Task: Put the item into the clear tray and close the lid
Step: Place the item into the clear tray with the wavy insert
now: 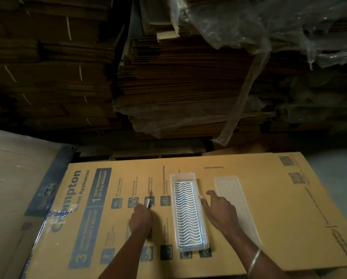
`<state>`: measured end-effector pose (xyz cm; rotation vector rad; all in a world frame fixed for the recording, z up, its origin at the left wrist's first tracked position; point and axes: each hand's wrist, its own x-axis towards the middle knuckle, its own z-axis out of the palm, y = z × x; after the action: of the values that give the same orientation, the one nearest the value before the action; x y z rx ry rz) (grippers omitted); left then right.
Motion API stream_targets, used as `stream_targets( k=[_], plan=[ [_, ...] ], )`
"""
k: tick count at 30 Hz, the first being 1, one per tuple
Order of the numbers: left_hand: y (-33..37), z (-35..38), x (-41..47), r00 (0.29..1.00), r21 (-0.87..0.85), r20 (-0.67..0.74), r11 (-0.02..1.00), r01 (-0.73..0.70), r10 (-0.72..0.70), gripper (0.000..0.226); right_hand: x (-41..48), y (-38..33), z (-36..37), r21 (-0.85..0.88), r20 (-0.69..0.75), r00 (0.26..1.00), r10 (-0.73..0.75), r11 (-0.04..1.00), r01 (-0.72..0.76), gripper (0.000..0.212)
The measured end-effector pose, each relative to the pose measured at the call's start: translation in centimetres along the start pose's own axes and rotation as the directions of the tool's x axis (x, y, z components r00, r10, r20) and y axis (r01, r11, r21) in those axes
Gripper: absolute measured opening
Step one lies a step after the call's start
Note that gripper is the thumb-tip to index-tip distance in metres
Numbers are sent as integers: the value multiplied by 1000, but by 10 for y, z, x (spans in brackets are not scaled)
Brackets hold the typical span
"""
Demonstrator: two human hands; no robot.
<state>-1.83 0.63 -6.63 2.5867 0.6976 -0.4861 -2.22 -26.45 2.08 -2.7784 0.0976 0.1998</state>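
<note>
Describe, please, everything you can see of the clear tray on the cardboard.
The clear tray is a long, narrow, see-through plastic box lying flat on the printed cardboard sheet, long side running away from the person. Its top is open; the lid lies separately to its right. Inside lies a white wavy-slotted grid insert. The right hand touches its right wall.

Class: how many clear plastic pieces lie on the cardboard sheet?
2: the clear tray with a white wavy rack inside, between both hands, and the lid, lying flat to its right, partly under the right hand.
</note>
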Motion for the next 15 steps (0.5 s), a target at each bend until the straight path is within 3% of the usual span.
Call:
stream_targets(
  k=[8, 10, 12, 15],
  plan=[
    [-14, 2, -2, 992, -242, -88, 964, -109, 90, 9, 6, 8, 1, 17, -14, 1000, 3, 1000, -3, 53],
    [-18, 5, -1, 979, -315, -157, 933, -176, 131, 18, 7, 9, 1, 24, -14, 1000, 5, 1000, -5, 52],
    [-21, 9, 0, 973, -438, -165, 872, -219, 162, 33, 9, 9, 1, 34, -20, 1000, 4, 999, -3, 52],
    [-23, 12, -2, 977, -692, -119, 691, -210, 177, 51, 11, 7, 0, 36, -33, 999, -4, 999, 6, 52]
  ],
)
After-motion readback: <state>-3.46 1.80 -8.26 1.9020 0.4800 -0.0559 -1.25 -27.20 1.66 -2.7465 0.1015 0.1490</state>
